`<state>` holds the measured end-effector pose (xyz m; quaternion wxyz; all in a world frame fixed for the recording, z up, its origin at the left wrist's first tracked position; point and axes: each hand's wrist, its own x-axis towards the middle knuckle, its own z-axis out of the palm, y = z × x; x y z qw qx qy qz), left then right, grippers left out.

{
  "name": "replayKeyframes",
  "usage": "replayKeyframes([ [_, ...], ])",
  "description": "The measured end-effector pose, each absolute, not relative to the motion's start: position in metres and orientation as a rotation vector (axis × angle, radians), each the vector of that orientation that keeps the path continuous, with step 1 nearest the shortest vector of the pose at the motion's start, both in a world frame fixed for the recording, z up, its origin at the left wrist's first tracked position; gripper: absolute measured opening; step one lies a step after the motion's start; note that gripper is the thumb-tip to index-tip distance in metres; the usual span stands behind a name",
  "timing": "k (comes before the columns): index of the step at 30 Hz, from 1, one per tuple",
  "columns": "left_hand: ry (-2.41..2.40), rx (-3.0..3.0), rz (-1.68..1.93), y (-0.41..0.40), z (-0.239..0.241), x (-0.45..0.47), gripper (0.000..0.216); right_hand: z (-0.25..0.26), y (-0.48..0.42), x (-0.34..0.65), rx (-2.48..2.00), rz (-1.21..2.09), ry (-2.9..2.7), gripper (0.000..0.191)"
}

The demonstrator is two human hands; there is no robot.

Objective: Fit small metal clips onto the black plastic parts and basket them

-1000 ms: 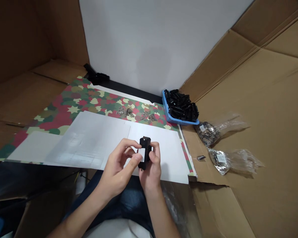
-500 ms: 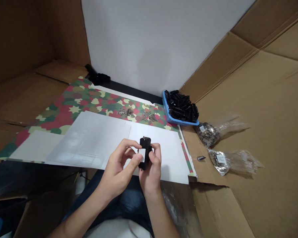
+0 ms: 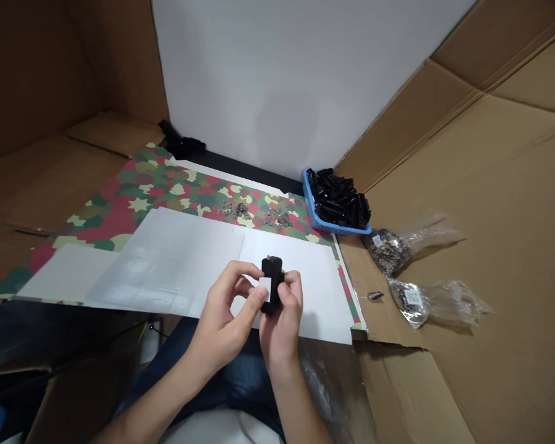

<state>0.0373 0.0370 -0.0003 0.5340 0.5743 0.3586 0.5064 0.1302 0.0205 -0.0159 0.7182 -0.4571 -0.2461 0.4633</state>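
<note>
Over the white sheet (image 3: 305, 259), both hands meet at a small black plastic housing (image 3: 272, 268), held upright. My right hand (image 3: 284, 320) is closed around its right side, with the thumb on its front. From the left, my left hand (image 3: 226, 308) grips the housing's left edge between thumb and forefinger. A small white rectangle (image 3: 265, 285) shows beside the left thumb tip; whether it is a separate piece or part of the housing, I cannot tell. The fingers hide the housing's lower left and right sides.
A blue basket (image 3: 312, 213) heaped with black plastic parts stands at the back right. Two small piles of metal bits (image 3: 277, 217) lie on the camouflage-patterned sheet (image 3: 134, 203). Clear bags (image 3: 409, 302) of small parts rest on cardboard at right. More black parts (image 3: 182, 145) lie back left.
The housing has turned slightly in my hands, and its top sits a touch lower and further right. My grip on it is nearly the same.
</note>
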Motion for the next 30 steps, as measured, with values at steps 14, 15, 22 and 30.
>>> replayKeyframes([
  [14,1.023,1.606,1.306,0.05,-0.015,0.037,0.014,-0.015,0.017,0.128,-0.975,1.202,-0.424,0.021],
  [15,1.002,1.638,1.331,0.052,-0.016,0.038,0.013,-0.015,0.017,0.126,-0.966,1.211,-0.399,0.021],
  [22,0.897,1.767,1.293,0.05,-0.031,0.042,0.039,-0.018,0.02,0.125,-0.98,1.199,-0.258,0.018],
  [30,0.952,1.717,1.266,0.054,-0.033,0.043,0.011,-0.027,0.017,0.128,-1.027,1.076,-0.484,0.023],
])
